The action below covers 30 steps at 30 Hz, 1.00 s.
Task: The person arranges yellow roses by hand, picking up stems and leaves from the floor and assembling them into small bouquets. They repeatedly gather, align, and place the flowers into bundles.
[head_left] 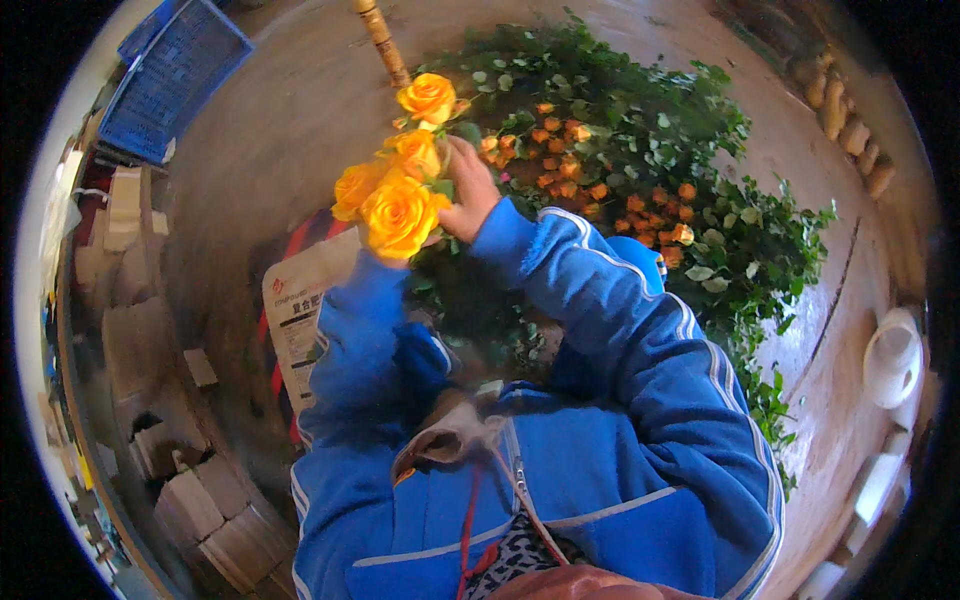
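Yellow roses [405,215] are held up at the centre of the head view. My left hand [395,258] is mostly hidden behind the lowest bloom, at the end of my blue sleeve; its fingers cannot be made out. My right hand [470,190] is closed at the bunch's right side, fingers curled among stems and leaves. Beyond it, a large heap of leafy stems [660,110] with orange roses [565,170] lies on the floor. A printed sack [295,310] on a red-and-dark striped thing is to the left of my arms.
A blue plastic crate [165,85] stands at the upper left, above stacked cardboard [135,330]. A bamboo pole [380,40] points down behind the roses. Pale rolls [885,365] line the right edge, below lumpy tan objects [840,110]. Bare floor [260,110] shows around the heap.
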### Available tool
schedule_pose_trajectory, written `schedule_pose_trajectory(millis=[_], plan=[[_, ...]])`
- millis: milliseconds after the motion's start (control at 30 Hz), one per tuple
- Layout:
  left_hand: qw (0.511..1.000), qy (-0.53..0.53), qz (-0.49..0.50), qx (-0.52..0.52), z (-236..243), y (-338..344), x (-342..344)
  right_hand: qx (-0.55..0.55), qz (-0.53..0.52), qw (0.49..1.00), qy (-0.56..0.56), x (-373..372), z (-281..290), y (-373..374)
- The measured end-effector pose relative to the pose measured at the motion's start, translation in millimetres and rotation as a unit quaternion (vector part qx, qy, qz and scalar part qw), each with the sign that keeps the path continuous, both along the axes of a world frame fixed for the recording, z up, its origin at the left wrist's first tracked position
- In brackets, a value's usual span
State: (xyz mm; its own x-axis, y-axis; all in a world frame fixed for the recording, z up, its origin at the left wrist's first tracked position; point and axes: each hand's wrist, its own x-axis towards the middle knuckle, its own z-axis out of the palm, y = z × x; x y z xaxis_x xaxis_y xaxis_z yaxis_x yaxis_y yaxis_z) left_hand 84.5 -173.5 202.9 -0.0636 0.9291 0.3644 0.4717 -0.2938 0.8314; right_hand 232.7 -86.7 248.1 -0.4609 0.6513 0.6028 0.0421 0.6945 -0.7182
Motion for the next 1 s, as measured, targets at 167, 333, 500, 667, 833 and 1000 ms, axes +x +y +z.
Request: schedule_pose_trajectory(millis=[167, 333, 500, 667, 833, 1000], plan=[[0.991, -0.099, -0.061, -0.07, -0.2, -8.6, -9.3, -0.029, 0.031, 0.999, -0.001, -3.4, -4.3, 1.6], [0.927, -0.327, -0.16, -0.083, 10.9, -8.6, -9.2, 0.004, 0.053, 0.998, -0.016, 2.5, 3.6, 4.4], [0.664, -0.627, -0.402, -0.066, 32.0, -8.0, -50.6, -0.048, 0.168, 0.984, -0.026, 28.6, 15.9, 36.1], [0.833, -0.539, 0.127, 0.005, 37.8, -85.9, -112.2, -0.175, -0.042, 0.971, 0.159, 82.4, 16.3, 113.6], [0.785, -0.549, 0.287, 0.031, 42.9, -148.4, -152.3, -0.281, -0.206, 0.866, 0.359, 155.1, 6.7, 166.8], [0.771, -0.504, 0.387, 0.044, 43.9, -152.5, -161.8, -0.171, -0.193, 0.899, 0.353, 146.6, -18.9, 174.8]])
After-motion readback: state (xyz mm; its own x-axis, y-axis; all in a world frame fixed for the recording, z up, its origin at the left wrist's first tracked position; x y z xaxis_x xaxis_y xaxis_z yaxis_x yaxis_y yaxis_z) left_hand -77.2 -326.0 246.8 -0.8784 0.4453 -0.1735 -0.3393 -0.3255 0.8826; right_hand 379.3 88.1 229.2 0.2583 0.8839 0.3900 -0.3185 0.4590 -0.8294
